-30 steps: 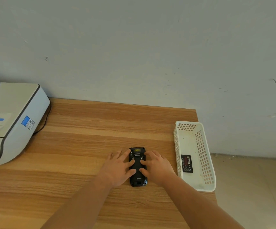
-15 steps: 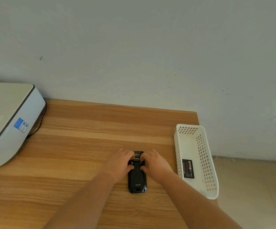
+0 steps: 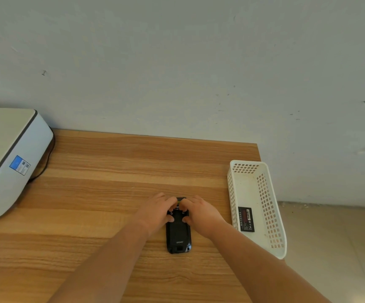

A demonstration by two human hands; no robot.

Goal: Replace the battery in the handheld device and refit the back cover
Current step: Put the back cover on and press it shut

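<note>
A black handheld device lies back-up on the wooden table, its back cover on and its far end pointing at the wall. My left hand and my right hand rest on either side of its far end, fingers curled over the top edge and thumbs pressed on the back cover. The fingers hide most of the device's far end. A black battery with a red label lies flat inside the white basket.
The white perforated basket stands at the table's right edge, partly overhanging it. A white printer with a dark cable fills the far left. A grey wall runs along the back; tiled floor lies to the right.
Both hands slid from the middle of the device up to its far end and curled over it. The camera view shifted slightly to the right.
</note>
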